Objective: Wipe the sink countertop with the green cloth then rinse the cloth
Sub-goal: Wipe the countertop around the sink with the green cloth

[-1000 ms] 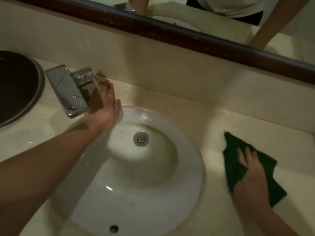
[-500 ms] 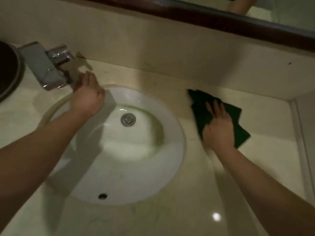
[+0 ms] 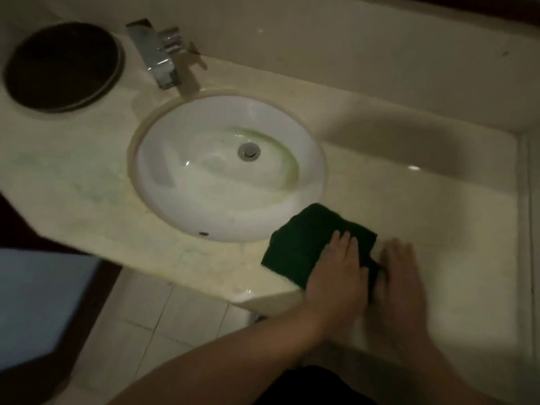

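Wiping the countertop [image 3: 409,200] at its front edge, just right of the sink basin [image 3: 181,182], with the green cloth [image 3: 309,241] spread flat there, 1 corner close to the basin rim. Pressing down on the cloth with the left hand [image 3: 336,279], palm down, fingers [image 3: 346,244] straight and side by side, none curled round the fabric. Resting the right hand [image 3: 401,276] on the stone just beside the cloth's right edge; motion-blurred, apparently flat with fingers stretched forward, holding nothing; impossible to tell whether touching the cloth.

Step in hand, as judged: wiping, with rinsing not yet begun, since no water visible at the faucet [image 3: 159,59]. Next move likely calls for steady downward pressure and a sweep across unwiped stone, such as the stretch left of the basin. After that, bunching the cloth in a grip, carrying it under the spout and raising the lever.

Counted: 1 green cloth, 2 hands, 1 basin, 1 faucet, 1 drain [image 3: 249,150], 1 overflow hole [image 3: 203,233], 1 dark round disc [image 3: 62,65] at the far left of the counter.
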{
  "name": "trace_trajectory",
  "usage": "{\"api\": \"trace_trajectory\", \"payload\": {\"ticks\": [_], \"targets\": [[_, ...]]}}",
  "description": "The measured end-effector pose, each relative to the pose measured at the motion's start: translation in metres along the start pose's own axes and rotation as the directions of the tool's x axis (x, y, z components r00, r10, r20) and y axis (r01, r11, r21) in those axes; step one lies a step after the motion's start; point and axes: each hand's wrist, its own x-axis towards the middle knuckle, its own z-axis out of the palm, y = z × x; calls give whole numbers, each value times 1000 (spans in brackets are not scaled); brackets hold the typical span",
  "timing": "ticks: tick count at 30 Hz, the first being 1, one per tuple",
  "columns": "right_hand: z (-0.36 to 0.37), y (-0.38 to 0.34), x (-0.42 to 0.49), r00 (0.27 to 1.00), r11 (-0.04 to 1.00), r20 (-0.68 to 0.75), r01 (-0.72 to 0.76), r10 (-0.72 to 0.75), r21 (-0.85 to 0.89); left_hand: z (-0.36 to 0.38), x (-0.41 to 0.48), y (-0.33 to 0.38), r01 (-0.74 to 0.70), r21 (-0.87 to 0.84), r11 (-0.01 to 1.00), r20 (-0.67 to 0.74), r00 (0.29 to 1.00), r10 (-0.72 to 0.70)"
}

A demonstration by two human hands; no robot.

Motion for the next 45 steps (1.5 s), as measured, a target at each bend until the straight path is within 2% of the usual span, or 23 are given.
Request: {"api": "trace_trajectory", "payload": {"ticks": [2,5,8,11,12,15,17,19,23,27,30,32,35,38,41,45], "targets": [[4,24,-4,1000,996,-6,-16,15,-88,27,5,-4,58,235,970,-23,998,-54],[9,24,-13,998,985,17,59,-57,-161,38,1,-9,110,358,927,-48,994,-100],[16,7,-23,997,978,41,67,-60,-197,19,-27,-31,-18,412,911,8,1000,16],[35,-20,-35,973,946,130,216,-189,-241,-17,-62,-81,-107,484,869,96,993,70],[39,-27,-39,963,935,148,254,-223,-247,-32,-66,-104,-84,515,853,82,995,49],[43,-36,-43,960,924,130,275,-248,-265,-74,-64,-161,169,532,830,-68,985,-157],[42,-36,-44,962,918,128,270,-243,-289,-80,-63,-165,239,529,814,-113,971,-211],[44,-40,-43,971,927,118,233,-207,-293,-64,-59,-138,170,513,841,-79,985,-151],[54,-50,-43,985,947,63,173,-162,-271,-29,-49,-94,-82,527,846,103,994,33],[65,-75,-45,998,964,21,62,-59,-257,-40,-52,-129,-311,566,764,231,949,214],[90,-133,-54,995,962,28,98,-93,-256,-75,-66,-184,-434,520,736,289,900,327],[115,-182,-60,990,961,-1,134,-138,-241,-110,-72,-238,-424,495,759,267,905,331],[142,-262,-61,987,977,-111,98,-120,-191,-168,-76,-317,-408,515,754,261,912,315],[167,-317,-61,995,980,-80,44,-61,-194,-212,-82,-376,-409,545,732,290,911,292],[183,-331,-63,998,956,-56,-16,0,-294,-246,-80,-419,-399,548,736,276,916,291],[183,-332,-62,996,953,-85,-19,-7,-302,-263,-73,-443,-300,553,777,189,954,234]]}}
